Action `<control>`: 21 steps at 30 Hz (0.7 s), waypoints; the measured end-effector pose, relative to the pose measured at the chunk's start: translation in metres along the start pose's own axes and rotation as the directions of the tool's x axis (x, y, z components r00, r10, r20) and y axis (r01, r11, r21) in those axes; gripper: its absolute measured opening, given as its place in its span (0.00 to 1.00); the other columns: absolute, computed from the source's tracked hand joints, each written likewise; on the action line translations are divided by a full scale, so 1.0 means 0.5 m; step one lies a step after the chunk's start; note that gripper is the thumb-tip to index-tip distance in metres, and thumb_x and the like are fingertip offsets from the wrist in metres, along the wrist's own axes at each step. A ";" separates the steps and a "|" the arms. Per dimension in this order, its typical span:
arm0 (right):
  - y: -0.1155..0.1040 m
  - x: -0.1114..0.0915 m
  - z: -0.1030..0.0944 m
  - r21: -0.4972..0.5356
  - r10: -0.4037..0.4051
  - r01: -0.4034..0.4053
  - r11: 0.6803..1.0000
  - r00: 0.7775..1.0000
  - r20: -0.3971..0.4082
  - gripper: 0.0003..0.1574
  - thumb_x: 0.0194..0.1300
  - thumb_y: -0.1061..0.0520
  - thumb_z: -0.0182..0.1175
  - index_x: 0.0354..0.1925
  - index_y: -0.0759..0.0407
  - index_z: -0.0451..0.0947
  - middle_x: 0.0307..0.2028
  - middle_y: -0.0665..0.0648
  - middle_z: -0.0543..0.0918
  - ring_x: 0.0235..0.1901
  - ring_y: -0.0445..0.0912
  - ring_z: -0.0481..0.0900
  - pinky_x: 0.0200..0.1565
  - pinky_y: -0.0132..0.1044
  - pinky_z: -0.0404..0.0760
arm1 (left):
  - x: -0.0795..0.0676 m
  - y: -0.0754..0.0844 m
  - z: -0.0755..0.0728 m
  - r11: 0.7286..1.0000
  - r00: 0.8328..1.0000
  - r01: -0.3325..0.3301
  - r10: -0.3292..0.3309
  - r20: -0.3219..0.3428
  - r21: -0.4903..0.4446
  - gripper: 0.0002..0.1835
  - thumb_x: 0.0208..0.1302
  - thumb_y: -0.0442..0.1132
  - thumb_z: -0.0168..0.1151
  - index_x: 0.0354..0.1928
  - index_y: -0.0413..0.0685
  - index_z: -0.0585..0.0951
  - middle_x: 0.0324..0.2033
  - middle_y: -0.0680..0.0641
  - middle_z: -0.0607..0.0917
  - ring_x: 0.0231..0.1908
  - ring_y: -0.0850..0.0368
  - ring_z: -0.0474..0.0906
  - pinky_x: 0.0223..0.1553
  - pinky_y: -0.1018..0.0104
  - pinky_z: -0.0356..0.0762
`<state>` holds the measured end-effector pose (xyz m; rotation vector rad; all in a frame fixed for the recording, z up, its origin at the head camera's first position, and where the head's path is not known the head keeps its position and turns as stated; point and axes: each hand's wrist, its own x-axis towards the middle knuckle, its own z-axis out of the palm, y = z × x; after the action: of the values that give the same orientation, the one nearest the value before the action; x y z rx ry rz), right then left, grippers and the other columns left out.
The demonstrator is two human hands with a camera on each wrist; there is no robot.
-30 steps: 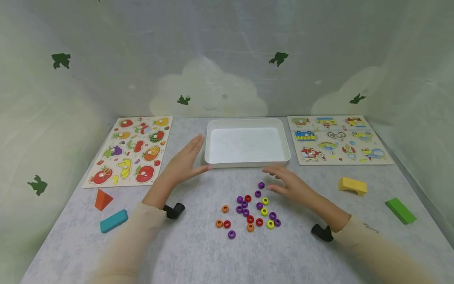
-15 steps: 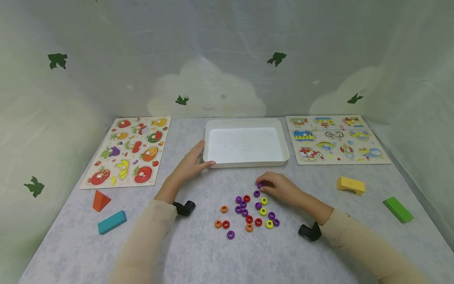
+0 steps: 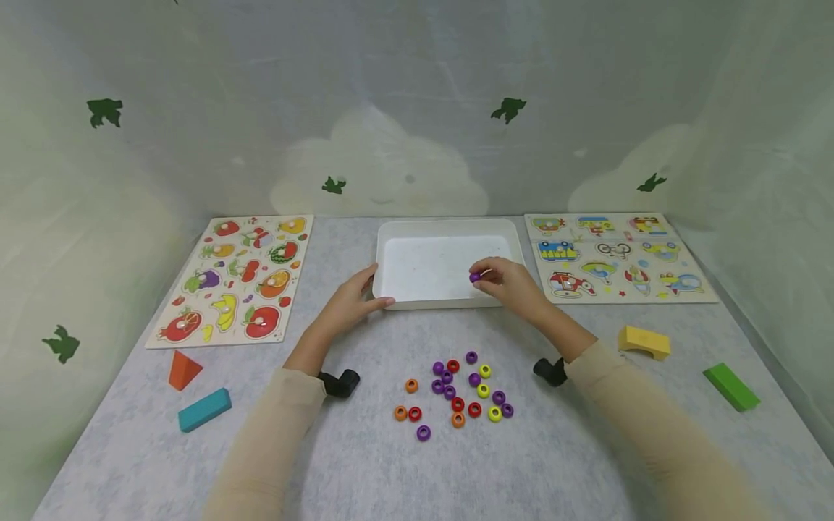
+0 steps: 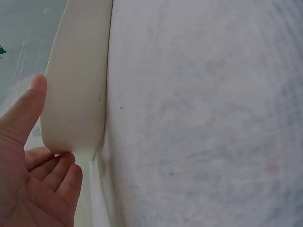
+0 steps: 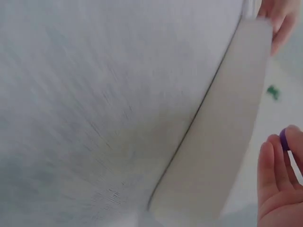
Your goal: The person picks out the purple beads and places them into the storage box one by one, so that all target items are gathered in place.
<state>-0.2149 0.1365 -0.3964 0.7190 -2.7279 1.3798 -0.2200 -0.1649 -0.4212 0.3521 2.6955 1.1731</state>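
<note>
Over the right part of the white tray, my right hand pinches a purple bead between thumb and fingertips. The right wrist view shows that bead beyond the tray's pale side wall. My left hand holds the tray's near left corner. In the left wrist view its thumb lies at the rim and its curled fingers touch the corner wall. Loose purple, red, yellow and orange beads lie scattered on the table in front of the tray.
A fruit puzzle board lies left of the tray, a vehicle puzzle board right of it. Orange and teal blocks are at the left; yellow and green blocks at the right. A pale curtain hangs behind.
My right hand reached down to the farthest purple bead, took hold of it and carried it up over the tray. My left hand moved in to the tray's near left corner and stayed there.
</note>
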 end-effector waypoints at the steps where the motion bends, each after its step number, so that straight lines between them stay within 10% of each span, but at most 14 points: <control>1: 0.007 0.012 -0.001 0.001 0.023 -0.023 1.000 1.000 -0.002 0.12 0.54 0.60 0.55 0.39 0.60 0.72 0.35 0.50 0.75 0.35 0.41 0.74 0.36 0.31 0.75 | 0.000 0.000 0.000 1.000 1.000 0.005 -0.005 0.001 0.002 0.50 0.38 0.63 0.56 0.62 0.48 0.49 0.60 0.46 0.53 0.56 0.54 0.55 0.54 0.63 0.56; 10: 0.064 0.070 0.013 -0.077 0.254 -0.249 0.965 0.965 0.058 0.11 0.51 0.62 0.57 0.37 0.58 0.74 0.32 0.52 0.75 0.35 0.45 0.70 0.39 0.35 0.71 | 0.003 0.002 -0.001 1.000 1.000 0.016 -0.016 0.007 0.001 0.50 0.39 0.63 0.57 0.62 0.48 0.48 0.60 0.46 0.52 0.56 0.54 0.55 0.54 0.64 0.56; 21: 0.049 0.072 0.008 -0.077 0.245 -0.239 0.968 0.966 0.078 0.18 0.50 0.59 0.59 0.42 0.59 0.71 0.38 0.56 0.73 0.39 0.47 0.69 0.41 0.39 0.70 | 0.004 0.002 -0.001 1.000 1.000 0.024 -0.024 0.013 -0.005 0.50 0.39 0.62 0.57 0.62 0.48 0.48 0.60 0.46 0.51 0.56 0.53 0.54 0.55 0.63 0.55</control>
<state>-0.2562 0.1314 -0.4104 0.4647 -2.9997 1.3157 -0.2219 -0.1641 -0.4204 0.3247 2.6777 1.1670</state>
